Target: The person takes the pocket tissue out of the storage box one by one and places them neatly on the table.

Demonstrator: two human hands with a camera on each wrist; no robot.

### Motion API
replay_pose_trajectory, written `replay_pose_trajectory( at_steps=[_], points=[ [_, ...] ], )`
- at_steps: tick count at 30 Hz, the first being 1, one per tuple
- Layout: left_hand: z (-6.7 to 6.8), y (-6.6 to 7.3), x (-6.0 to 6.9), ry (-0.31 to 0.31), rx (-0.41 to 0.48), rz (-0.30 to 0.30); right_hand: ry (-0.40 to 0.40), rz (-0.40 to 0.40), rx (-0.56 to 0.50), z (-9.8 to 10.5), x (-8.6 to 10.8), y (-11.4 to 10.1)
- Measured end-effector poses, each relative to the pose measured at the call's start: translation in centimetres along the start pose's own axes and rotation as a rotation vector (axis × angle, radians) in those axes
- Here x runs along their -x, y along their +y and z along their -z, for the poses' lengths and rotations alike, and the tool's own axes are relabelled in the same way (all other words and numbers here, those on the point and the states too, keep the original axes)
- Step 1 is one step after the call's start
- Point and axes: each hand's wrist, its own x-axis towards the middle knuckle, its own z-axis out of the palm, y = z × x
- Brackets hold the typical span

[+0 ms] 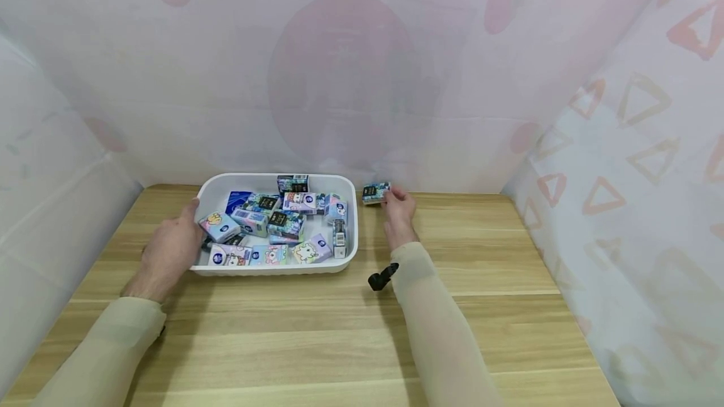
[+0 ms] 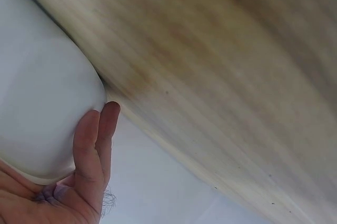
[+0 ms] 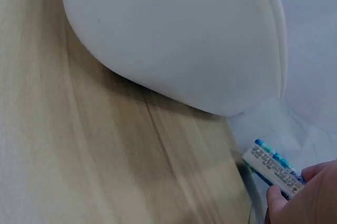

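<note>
A white tray [image 1: 271, 272] on the wooden table holds several small tissue packs, in blue, purple and dark floral wrappers. My left hand [image 1: 172, 250] grips the tray's left end; in the left wrist view the fingers of the left hand [image 2: 79, 176] lie along the outside of the white wall [image 2: 42, 82]. Just right of the tray, my right hand [image 1: 400, 212] pinches a dark floral pack [image 1: 376, 192] near the table's back edge. In the right wrist view, thumb and finger of the right hand [image 3: 305, 197] hold that pack [image 3: 274, 170] by one end.
Patterned white sheets [image 1: 351, 80] stand behind the table and at both sides. The wooden table top [image 1: 283, 338] extends in front of the tray and to its right. A black strap [image 1: 383, 276] hangs at the right wrist.
</note>
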Motion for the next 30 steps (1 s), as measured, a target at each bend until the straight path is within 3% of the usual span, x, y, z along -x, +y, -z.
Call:
replay_pose_trajectory(
  at_steps=[4, 9, 12, 15, 17, 19, 23, 26, 30],
  points=[
    [0.3, 0.3, 0.3, -0.003, 0.006, 0.008, 0.01, 0.004, 0.01, -0.2, 1.2, -0.5],
    [0.6, 0.6, 0.6, 0.01, -0.007, 0.005, 0.001, 0.017, 0.078, -0.1, 1.0, -0.2],
    [0.5, 0.6, 0.6, 0.023, -0.013, -0.006, 0.015, 0.028, 0.13, 0.2, -1.4, 1.1],
    [0.5, 0.7, 0.7, 0.028, -0.013, -0.011, 0.03, 0.04, 0.166, 0.5, -5.1, 3.1],
    [0.6, 0.8, 0.7, 0.025, -0.013, -0.01, 0.018, 0.032, 0.183, 0.5, -5.7, 3.4],
    [0.6, 0.7, 0.7, 0.022, -0.016, -0.008, -0.037, 0.059, 0.174, 0.7, -5.0, 3.1],
    [0.5, 0.6, 0.6, 0.016, -0.023, -0.004, -0.156, 0.083, 0.185, 0.4, 0.1, 0.0],
    [0.5, 0.5, 0.5, 0.022, -0.026, -0.012, -0.232, 0.099, 0.255, -0.2, 3.2, -1.7],
    [0.5, 0.5, 0.6, 0.026, -0.021, -0.022, -0.299, 0.15, 0.362, -1.1, 5.4, -2.2]
  ],
)
